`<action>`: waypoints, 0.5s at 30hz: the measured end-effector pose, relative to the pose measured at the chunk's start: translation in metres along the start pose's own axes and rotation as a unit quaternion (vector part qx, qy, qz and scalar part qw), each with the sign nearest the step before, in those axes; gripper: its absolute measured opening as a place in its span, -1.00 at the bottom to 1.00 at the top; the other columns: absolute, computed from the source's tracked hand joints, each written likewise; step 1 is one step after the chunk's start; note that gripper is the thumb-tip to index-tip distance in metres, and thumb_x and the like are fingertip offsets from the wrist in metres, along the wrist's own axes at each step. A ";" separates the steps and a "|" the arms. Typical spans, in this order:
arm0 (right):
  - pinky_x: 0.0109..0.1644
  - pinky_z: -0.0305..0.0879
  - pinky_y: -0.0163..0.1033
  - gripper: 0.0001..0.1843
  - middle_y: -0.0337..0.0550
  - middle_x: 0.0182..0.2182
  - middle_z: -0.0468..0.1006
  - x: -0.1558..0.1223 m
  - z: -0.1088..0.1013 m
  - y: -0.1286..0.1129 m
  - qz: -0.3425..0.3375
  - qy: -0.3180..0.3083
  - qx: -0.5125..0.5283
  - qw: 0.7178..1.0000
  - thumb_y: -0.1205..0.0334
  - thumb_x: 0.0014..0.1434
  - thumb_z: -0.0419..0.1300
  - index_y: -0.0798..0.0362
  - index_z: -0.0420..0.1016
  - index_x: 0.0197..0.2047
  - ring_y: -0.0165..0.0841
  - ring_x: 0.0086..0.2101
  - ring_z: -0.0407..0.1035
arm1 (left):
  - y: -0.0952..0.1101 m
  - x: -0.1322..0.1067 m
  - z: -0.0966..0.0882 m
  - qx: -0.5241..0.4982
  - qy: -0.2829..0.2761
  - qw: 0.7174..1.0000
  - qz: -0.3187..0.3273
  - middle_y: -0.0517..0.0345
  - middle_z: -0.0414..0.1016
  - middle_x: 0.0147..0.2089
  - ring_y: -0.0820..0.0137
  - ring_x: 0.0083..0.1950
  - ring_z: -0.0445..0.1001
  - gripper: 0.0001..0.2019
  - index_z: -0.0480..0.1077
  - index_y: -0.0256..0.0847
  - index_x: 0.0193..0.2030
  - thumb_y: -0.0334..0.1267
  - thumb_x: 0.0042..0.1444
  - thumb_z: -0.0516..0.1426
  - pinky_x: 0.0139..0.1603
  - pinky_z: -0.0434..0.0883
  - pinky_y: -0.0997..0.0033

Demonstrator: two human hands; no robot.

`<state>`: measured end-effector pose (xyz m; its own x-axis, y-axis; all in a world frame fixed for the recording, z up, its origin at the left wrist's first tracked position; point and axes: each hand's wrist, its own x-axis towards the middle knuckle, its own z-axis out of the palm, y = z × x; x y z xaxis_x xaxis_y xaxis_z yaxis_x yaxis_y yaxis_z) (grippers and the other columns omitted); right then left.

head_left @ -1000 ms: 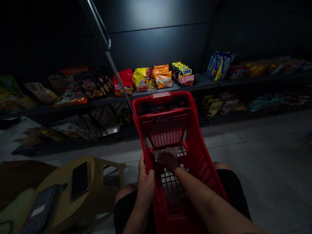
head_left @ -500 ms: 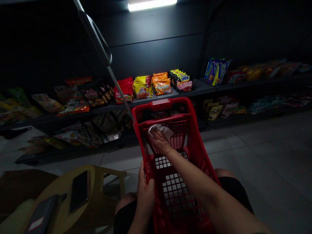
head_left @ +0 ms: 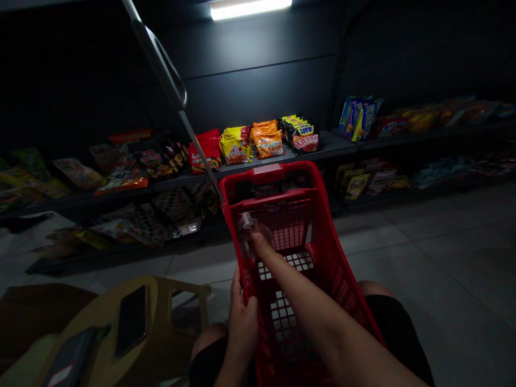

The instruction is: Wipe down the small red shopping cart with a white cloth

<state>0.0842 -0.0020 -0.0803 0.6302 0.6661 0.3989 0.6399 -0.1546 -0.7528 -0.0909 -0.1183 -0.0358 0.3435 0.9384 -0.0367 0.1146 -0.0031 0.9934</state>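
The right hand point(head_left: 253, 236) has slid left with a soft, light cloth point(head_left: 245, 224), its fingers too blurred to read; the fingers of the left hand point(head_left: 242, 317) clamp the stiff side of the red plastic shopping basket point(head_left: 282, 167).

A dark metal shelf point(head_left: 326, 144) is carrying tight rows of red, yellow and orange snack packets point(head_left: 250, 142), with blue-and-yellow boxes point(head_left: 357, 119) standing further right. Beneath it, a lower shelf point(head_left: 310, 200) is holding flatter patterned packets point(head_left: 173, 209) and small pouches point(head_left: 357, 185). The grey tile floor point(head_left: 435, 279) is supporting an olive plastic stool point(head_left: 173, 301), whose top is bearing a black smartphone point(head_left: 131, 321) and a dark flat pouch point(head_left: 70, 360).
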 end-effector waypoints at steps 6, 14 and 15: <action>0.04 0.21 -0.26 -0.71 -0.14 -0.11 0.50 0.004 -0.030 0.046 0.005 0.011 -0.083 0.996 0.32 0.13 0.12 -0.04 0.53 -0.09 -0.27 -0.08 0.32 | 0.002 0.000 -0.001 -0.028 0.002 0.999 -0.015 0.13 0.07 0.48 0.33 0.45 0.12 -0.23 -0.05 -0.05 0.47 -0.44 0.09 0.02 0.44 0.10 0.28; 0.20 0.17 -0.10 -0.54 0.08 0.21 0.29 -0.011 -0.077 0.107 0.118 -0.003 -0.229 0.966 0.38 0.15 0.03 0.08 0.38 0.13 -0.15 0.16 0.22 | 0.003 0.007 -0.001 -0.031 -0.004 0.999 -0.007 0.16 0.08 0.48 0.34 0.45 0.11 -0.21 -0.04 -0.06 0.47 -0.46 0.07 0.03 0.44 0.09 0.33; 0.16 0.21 -0.12 -0.55 0.05 0.19 0.35 -0.024 -0.076 0.107 0.100 -0.057 -0.242 0.963 0.39 0.14 0.05 0.05 0.41 0.11 -0.17 0.11 0.28 | 0.003 0.008 0.000 -0.029 -0.003 1.000 -0.003 0.17 0.09 0.48 0.34 0.46 0.10 -0.20 -0.04 -0.05 0.47 -0.46 0.06 0.04 0.45 0.08 0.33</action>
<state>0.1712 -0.0903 -0.1305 0.7278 0.6588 0.1903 0.6577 -0.5921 -0.4656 -0.0880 -0.1112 -0.0327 0.3476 0.9366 -0.0439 0.0628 0.0235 0.9977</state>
